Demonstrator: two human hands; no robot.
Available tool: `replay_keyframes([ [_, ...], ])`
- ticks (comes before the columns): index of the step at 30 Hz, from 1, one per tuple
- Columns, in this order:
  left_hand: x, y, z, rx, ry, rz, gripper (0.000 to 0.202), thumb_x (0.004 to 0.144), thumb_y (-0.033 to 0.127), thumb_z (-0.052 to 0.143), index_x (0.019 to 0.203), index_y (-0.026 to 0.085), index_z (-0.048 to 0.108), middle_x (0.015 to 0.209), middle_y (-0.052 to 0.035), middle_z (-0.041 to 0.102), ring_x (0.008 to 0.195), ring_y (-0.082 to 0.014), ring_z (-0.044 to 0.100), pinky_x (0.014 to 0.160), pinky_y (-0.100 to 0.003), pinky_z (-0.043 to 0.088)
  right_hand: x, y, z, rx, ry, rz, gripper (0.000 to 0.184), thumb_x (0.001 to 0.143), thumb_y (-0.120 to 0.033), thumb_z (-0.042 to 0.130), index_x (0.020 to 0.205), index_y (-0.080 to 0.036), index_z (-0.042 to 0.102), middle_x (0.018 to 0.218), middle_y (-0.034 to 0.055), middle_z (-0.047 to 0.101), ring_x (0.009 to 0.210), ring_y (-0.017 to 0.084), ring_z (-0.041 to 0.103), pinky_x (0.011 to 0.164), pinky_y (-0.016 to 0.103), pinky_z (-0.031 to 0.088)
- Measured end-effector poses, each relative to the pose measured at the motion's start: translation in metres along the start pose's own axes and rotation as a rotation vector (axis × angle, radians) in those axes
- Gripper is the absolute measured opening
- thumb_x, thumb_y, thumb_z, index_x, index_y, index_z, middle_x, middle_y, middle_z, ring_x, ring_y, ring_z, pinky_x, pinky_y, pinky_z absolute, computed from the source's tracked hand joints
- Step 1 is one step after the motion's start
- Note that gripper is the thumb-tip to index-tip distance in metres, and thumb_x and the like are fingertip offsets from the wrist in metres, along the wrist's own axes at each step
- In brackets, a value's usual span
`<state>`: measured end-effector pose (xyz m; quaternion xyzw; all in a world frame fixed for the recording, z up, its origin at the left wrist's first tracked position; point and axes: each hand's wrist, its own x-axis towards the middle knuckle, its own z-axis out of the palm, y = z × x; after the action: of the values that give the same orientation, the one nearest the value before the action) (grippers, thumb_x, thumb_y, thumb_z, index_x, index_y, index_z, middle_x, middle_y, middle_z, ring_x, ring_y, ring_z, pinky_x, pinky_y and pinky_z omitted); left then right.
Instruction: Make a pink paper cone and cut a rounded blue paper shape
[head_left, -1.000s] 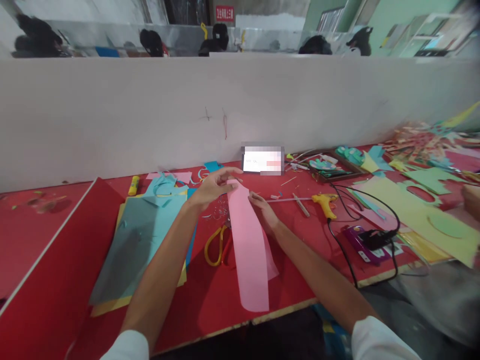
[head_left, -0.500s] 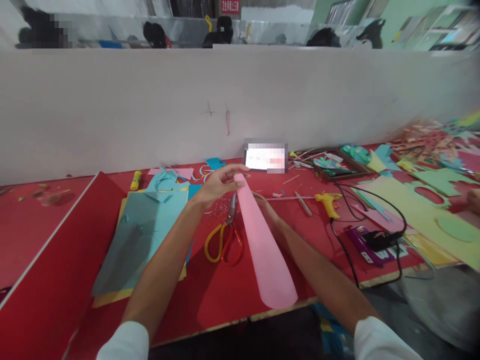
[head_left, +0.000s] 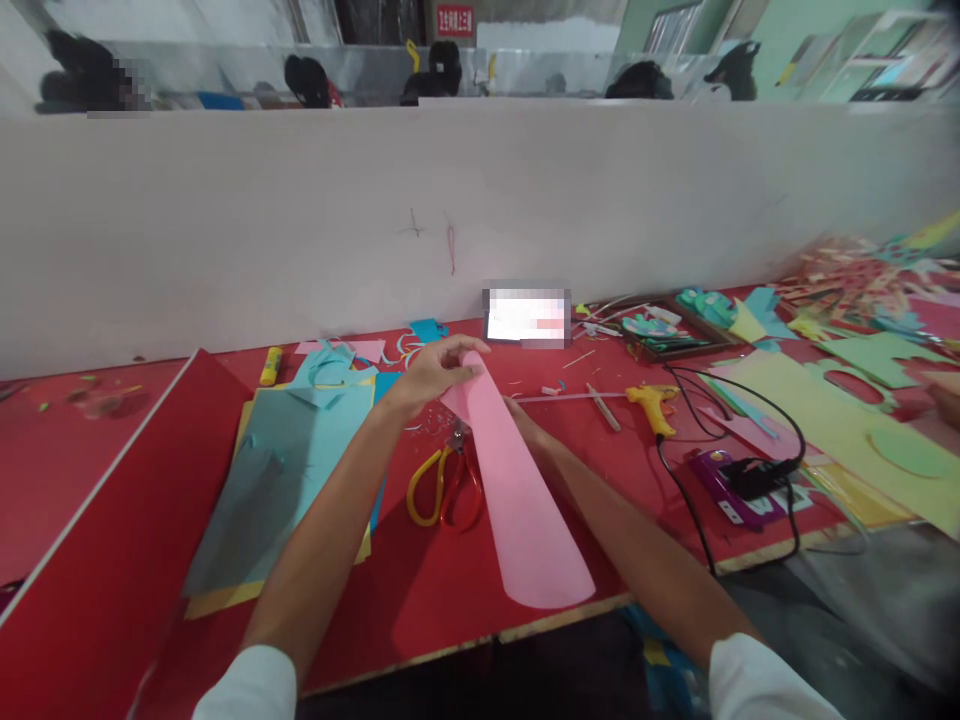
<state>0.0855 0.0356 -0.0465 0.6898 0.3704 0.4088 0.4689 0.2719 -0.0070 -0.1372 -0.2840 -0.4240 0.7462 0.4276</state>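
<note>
A pink sheet of paper (head_left: 525, 500) is curled into a cone above the red table (head_left: 112, 540), its narrow tip far from me and its wide mouth toward me. My left hand (head_left: 431, 372) pinches the narrow tip with closed fingers. My right hand (head_left: 525, 420) lies mostly hidden under and behind the cone, holding its side; only the fingers' edge shows. Yellow-and-red-handled scissors (head_left: 442, 480) lie on the table just left of the cone, below my left hand.
Light blue and yellow paper sheets (head_left: 285, 470) lie at left with a yellow glue stick (head_left: 268, 366). A yellow glue gun (head_left: 651, 405) with a black cord, a purple device (head_left: 731, 490), a phone (head_left: 527, 318) against the white partition and green-yellow cutouts (head_left: 862, 420) fill the right.
The flat pink strip has been rolled into a cone, its wide end swinging right. The scissors, once partly covered, now show fully. My left hand stays at the tip.
</note>
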Motion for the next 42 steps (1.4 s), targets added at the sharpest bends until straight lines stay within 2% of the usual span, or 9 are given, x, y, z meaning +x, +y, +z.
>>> replay_keyframes([
  [3, 0.002, -0.001, -0.003, 0.08, 0.035, 0.02, 0.029, 0.08, 0.031, 0.081, 0.107, 0.019, 0.077, 0.106, -0.0053, 0.072, 0.088, -0.0148, 0.06, 0.079, -0.03, 0.047, -0.007, -0.011, 0.006, 0.033, 0.039, 0.064, 0.05, 0.087, -0.059, 0.08, 0.114, -0.018, 0.072, 0.089, 0.0055, 0.076, 0.074, 0.02, 0.068, 0.066, 0.032, 0.056],
  [6, 0.005, -0.004, -0.005, 0.163, 0.071, 0.064, 0.024, 0.081, 0.03, 0.077, 0.103, 0.019, 0.076, 0.108, -0.0064, 0.073, 0.092, -0.0167, 0.062, 0.082, -0.032, 0.047, -0.012, -0.017, 0.01, 0.116, -0.04, 0.108, 0.071, 0.088, -0.08, 0.065, 0.126, -0.02, 0.068, 0.099, 0.0104, 0.079, 0.086, 0.026, 0.074, 0.08, 0.04, 0.062],
  [10, 0.006, -0.009, -0.008, 0.214, 0.057, 0.073, 0.022, 0.08, 0.032, 0.076, 0.097, 0.019, 0.074, 0.1, -0.0054, 0.072, 0.089, -0.017, 0.061, 0.08, -0.032, 0.047, -0.011, -0.011, 0.008, 0.068, -0.165, 0.061, 0.062, 0.076, -0.056, 0.091, 0.12, -0.019, 0.066, 0.096, 0.0082, 0.079, 0.081, 0.024, 0.075, 0.078, 0.038, 0.063],
  [14, 0.004, -0.009, -0.016, 0.15, -0.015, 0.032, 0.026, 0.08, 0.035, 0.08, 0.098, 0.019, 0.07, 0.09, -0.0027, 0.067, 0.082, -0.0154, 0.06, 0.072, -0.029, 0.047, -0.011, -0.012, 0.006, 0.069, -0.186, 0.065, 0.054, 0.076, -0.039, 0.092, 0.118, -0.018, 0.065, 0.09, 0.0039, 0.076, 0.069, 0.018, 0.071, 0.066, 0.03, 0.061],
  [20, -0.007, 0.007, -0.033, 0.109, -0.15, 0.056, 0.036, 0.084, 0.037, 0.083, 0.117, 0.024, 0.075, 0.125, -0.0086, 0.072, 0.114, -0.021, 0.066, 0.098, -0.035, 0.053, -0.016, -0.026, 0.013, 0.104, -0.294, 0.038, 0.051, 0.077, -0.04, 0.088, 0.117, -0.017, 0.067, 0.085, 0.0025, 0.072, 0.063, 0.016, 0.066, 0.059, 0.028, 0.057],
  [25, -0.014, 0.011, -0.049, 0.113, -0.283, 0.053, 0.049, 0.081, 0.037, 0.087, 0.127, 0.027, 0.076, 0.135, -0.0111, 0.071, 0.13, -0.0277, 0.063, 0.112, -0.045, 0.051, -0.019, -0.031, 0.017, 0.112, -0.303, 0.014, 0.047, 0.077, -0.039, 0.085, 0.114, -0.016, 0.07, 0.084, 0.0022, 0.07, 0.063, 0.015, 0.063, 0.058, 0.027, 0.055],
  [33, -0.017, 0.012, -0.058, 0.142, -0.383, 0.038, 0.051, 0.087, 0.034, 0.083, 0.137, 0.031, 0.072, 0.141, -0.0111, 0.068, 0.127, -0.0263, 0.066, 0.108, -0.04, 0.055, -0.023, -0.029, 0.015, 0.105, -0.315, 0.035, 0.036, 0.077, -0.041, 0.084, 0.098, -0.016, 0.07, 0.083, 0.0035, 0.067, 0.065, 0.015, 0.06, 0.06, 0.029, 0.054],
  [37, -0.017, 0.015, -0.057, 0.155, -0.373, 0.035, 0.054, 0.087, 0.029, 0.081, 0.14, 0.03, 0.071, 0.129, -0.0109, 0.071, 0.105, -0.0211, 0.069, 0.09, -0.034, 0.058, -0.023, -0.029, 0.015, 0.124, -0.31, 0.038, 0.04, 0.075, -0.041, 0.085, 0.103, -0.017, 0.069, 0.084, 0.0034, 0.066, 0.066, 0.015, 0.058, 0.057, 0.027, 0.05],
  [42, -0.018, 0.018, -0.056, 0.118, -0.399, 0.052, 0.055, 0.086, 0.023, 0.078, 0.139, 0.031, 0.071, 0.123, -0.0093, 0.073, 0.099, -0.0191, 0.068, 0.087, -0.032, 0.056, -0.022, -0.031, 0.016, 0.102, -0.343, 0.016, 0.04, 0.074, -0.043, 0.084, 0.1, -0.017, 0.067, 0.081, 0.0034, 0.066, 0.064, 0.015, 0.057, 0.058, 0.027, 0.048],
])
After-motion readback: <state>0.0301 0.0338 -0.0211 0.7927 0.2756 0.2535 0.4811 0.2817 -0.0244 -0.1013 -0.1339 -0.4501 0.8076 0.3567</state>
